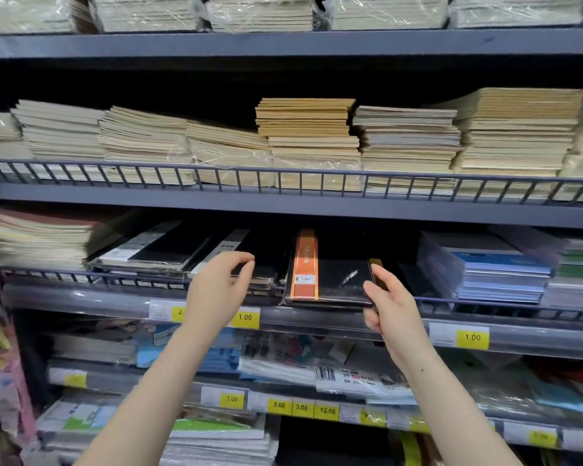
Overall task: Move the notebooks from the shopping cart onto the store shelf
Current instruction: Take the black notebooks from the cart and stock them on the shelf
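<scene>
A black notebook with an orange band [330, 280], wrapped in clear film, lies on the middle shelf [317, 213], its near edge over the wire rail. My right hand [389, 304] grips its near right corner, thumb on top and fingers below. My left hand [219, 284] hovers in front of a stack of black notebooks [260, 264] to the left. Its thumb and fingers are curled but apart, with nothing in them. The shopping cart is out of view.
Stacks of beige and kraft notebooks [307, 136] fill the shelf above. Blue notebooks [502, 274] sit to the right of the black one, and pale stacks [37, 240] to the far left. Yellow price tags [472, 338] line the shelf edges, and wrapped packs lie below.
</scene>
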The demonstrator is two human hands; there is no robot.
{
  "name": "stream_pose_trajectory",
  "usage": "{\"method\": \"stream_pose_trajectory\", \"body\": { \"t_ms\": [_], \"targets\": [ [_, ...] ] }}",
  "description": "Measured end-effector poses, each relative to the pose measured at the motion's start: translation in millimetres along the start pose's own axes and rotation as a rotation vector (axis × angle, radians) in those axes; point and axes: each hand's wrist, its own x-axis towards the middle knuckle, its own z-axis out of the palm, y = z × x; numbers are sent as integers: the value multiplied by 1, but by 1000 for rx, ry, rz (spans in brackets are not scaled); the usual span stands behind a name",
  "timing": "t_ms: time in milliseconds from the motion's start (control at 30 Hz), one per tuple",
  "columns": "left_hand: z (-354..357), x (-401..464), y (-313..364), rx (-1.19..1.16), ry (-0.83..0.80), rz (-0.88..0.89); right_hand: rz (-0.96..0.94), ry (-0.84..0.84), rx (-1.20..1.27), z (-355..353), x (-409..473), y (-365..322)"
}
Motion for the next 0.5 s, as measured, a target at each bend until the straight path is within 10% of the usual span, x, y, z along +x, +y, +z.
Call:
{"method": "stream_pose_trajectory", "body": {
  "t_ms": [500],
  "targets": [
    [14,-5,-24,213,-21,99,-141,210,-978,22,42,0]
  ]
}}
